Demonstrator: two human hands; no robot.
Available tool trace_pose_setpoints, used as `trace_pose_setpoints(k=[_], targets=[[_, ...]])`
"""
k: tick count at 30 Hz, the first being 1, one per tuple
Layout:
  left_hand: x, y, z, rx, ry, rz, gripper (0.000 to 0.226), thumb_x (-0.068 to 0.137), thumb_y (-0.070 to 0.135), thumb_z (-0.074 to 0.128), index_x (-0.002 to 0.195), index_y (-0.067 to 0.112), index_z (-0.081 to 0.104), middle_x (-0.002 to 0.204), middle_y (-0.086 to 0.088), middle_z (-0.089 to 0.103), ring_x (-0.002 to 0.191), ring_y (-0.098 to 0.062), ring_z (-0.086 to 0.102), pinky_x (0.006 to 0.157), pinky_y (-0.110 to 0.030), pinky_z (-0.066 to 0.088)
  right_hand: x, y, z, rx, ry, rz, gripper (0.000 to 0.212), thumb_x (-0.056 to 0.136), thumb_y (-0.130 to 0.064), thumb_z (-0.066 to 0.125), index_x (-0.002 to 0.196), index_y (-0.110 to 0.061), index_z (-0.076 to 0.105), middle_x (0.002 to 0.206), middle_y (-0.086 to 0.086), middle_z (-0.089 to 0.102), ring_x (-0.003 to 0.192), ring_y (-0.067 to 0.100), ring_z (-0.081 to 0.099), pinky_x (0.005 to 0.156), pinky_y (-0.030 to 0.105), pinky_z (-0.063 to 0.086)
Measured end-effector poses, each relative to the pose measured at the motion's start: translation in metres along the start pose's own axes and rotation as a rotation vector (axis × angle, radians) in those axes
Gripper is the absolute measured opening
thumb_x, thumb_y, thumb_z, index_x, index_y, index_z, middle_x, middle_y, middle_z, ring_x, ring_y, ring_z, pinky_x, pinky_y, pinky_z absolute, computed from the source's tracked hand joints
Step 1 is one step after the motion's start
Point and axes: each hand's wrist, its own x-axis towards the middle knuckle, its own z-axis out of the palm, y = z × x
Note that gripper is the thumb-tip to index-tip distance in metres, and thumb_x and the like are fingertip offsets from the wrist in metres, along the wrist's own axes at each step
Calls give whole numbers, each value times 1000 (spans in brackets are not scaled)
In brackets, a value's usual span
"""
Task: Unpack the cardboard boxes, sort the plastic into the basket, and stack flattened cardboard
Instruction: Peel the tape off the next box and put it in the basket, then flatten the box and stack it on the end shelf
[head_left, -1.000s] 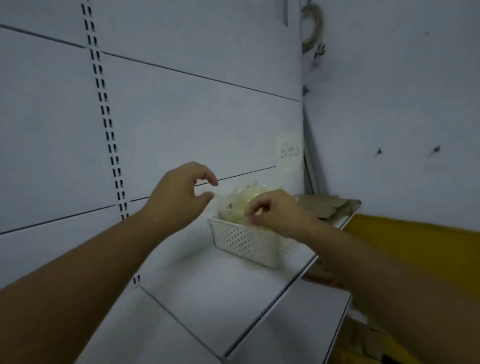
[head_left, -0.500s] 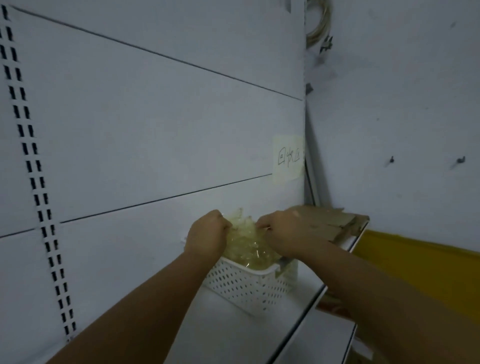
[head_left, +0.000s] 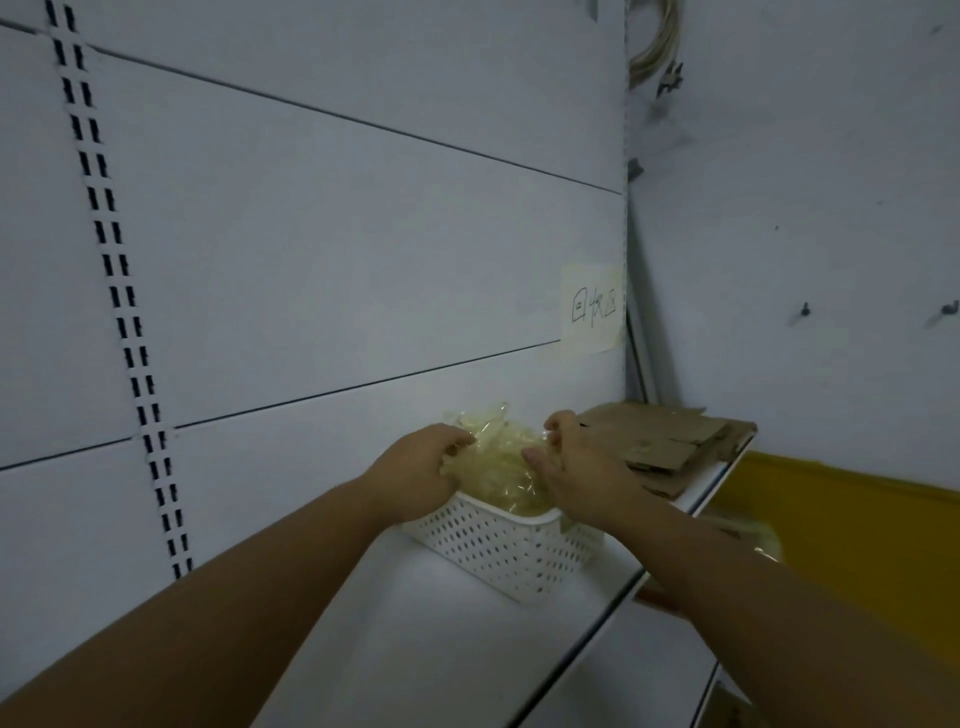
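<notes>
This looks like a shop or its stockroom, fitted with white metal retail shelving: flat back panels (head_left: 337, 249), a slotted upright (head_left: 117, 312) and a shelf (head_left: 426, 649). A handwritten paper label (head_left: 592, 309) is stuck to the panel above a white perforated basket (head_left: 509, 556) of plastic (head_left: 498, 467) and a pile of flattened cardboard (head_left: 660, 436).

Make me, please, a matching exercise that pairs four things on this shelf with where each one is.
1. basket
2. plastic
3. flattened cardboard
4. paper note

A. stuck on the back panel
B. stacked at the far end of the shelf, right of the basket
C. heaped inside the basket
D. standing on the shelf

Pairs: 1-D, 2-C, 3-B, 4-A
</notes>
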Motion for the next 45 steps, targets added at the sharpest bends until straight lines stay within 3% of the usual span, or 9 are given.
trace_pose_setpoints(k=[7,12,16,22,29,34,39,42,45], targets=[[-28,12,-37,-211,290,-254,43,83,4,57,124,15,54,129,-4,54,107,-19,56,91,-31,48,-14,-12,-2,-193,174,-49,47,98,-38,39,136,-11,41,138,9,46,124,24,43,100,33,34],[-74,5,-106,203,52,-251,43,93,33,51,133,18,47,141,-5,46,124,-22,46,102,-31,36,-21,-31,-17,-197,399,-207,44,95,-28,35,123,-1,55,130,21,55,119,35,53,107,46,33],[-130,-11,-177,599,-159,-330,56,95,51,35,143,23,33,153,-4,30,139,-24,29,112,-36,22,-33,-122,-17,-294,104,-541,31,94,-24,48,120,-14,62,129,6,60,122,30,52,108,37,32],[-254,-64,-263,595,-216,-551,58,95,55,26,144,25,28,155,0,24,144,-20,17,116,-43,16,-58,-275,34,-256,-267,-717,49,93,-49,42,138,-29,41,149,-3,38,137,17,33,112,34,27],[-434,-56,-297,555,393,-588,30,96,35,43,119,22,58,102,4,59,88,-12,52,77,-26,40,-119,-401,99,112,-468,-900,37,91,-35,53,126,-25,56,138,-5,51,120,14,49,96,24,38],[-505,-51,-266,550,475,-542,41,92,39,26,112,26,59,99,11,49,94,-7,46,86,-32,44,-135,-443,111,326,-738,-781,32,91,-15,55,122,-15,62,129,1,58,112,11,53,95,22,37],[-514,-34,-256,579,443,-392,43,91,38,24,125,31,49,123,12,50,110,-3,40,90,-17,25,-148,-442,108,390,-425,-693,25,95,-34,49,87,-18,67,81,-1,65,80,19,61,63,21,42],[-528,-22,-250,479,395,-295,50,93,46,31,142,34,29,138,18,40,123,2,31,102,-15,17,-165,-454,86,627,-213,-618,23,94,-35,49,94,-17,64,86,-1,65,79,13,61,63,19,44],[-552,-20,-242,363,451,-268,47,86,38,58,130,32,45,114,21,43,106,1,40,93,-18,36,-196,-468,53,834,-54,-705,10,92,-31,55,96,-28,63,86,-12,63,73,-9,58,64,9,46]])
